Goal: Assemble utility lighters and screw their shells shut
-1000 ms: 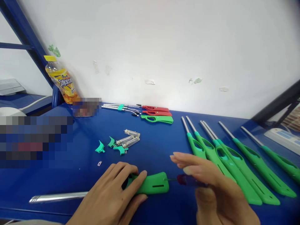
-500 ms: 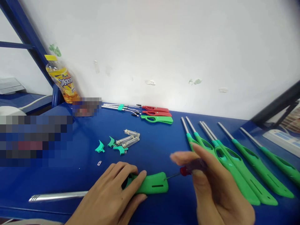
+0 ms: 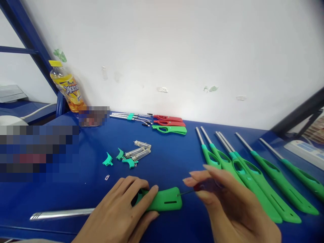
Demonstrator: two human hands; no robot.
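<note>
A green long-necked lighter lies on the blue table, its metal tube pointing left. My left hand is closed over the front of its handle and hides the middle part. In my right hand is a screwdriver with a red and dark handle, pinched between thumb and fingers. The screwdriver's thin tip touches the handle's end, beside a dark slot. Green triggers and clear fuel tanks lie beyond my left hand, along with a tiny white part.
Several green lighters lie side by side on the right. Red handle shells, a green shell and metal tubes with wires lie near the wall. A drink bottle stands at the back left; a power strip is far right.
My right hand's fingers have closed in around the screwdriver handle, and the hand has lowered slightly. The tip stays at the lighter's end. My left hand keeps its place.
</note>
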